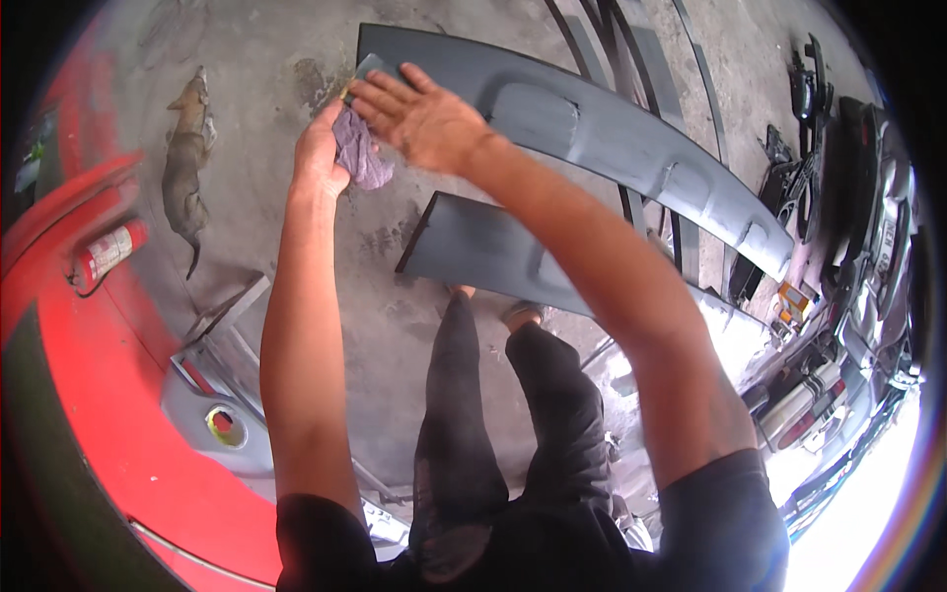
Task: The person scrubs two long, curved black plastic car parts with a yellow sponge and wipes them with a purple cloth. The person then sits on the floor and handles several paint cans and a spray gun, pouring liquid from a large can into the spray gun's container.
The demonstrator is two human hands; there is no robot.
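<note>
My left hand (318,158) is closed on a crumpled purple-grey cloth (363,153), which hangs down beside the palm. Just to its right, my right hand (424,123) is stretched out flat with the fingers apart, close to the left end of a long dark grey curved panel (612,133). A small grey flat piece (372,66) shows past its fingertips; whether the fingers touch it or the panel, I cannot tell. Nearer to me lies a second dark grey panel (473,242), partly hidden by my right forearm.
A dog (185,163) is on the concrete floor at the left. Beyond it stand red bodywork (109,385), a red extinguisher (109,252) and a grey part with a round hole (192,419). Car parts (809,395) crowd the right side. Dark strips (641,69) lie behind the far panel.
</note>
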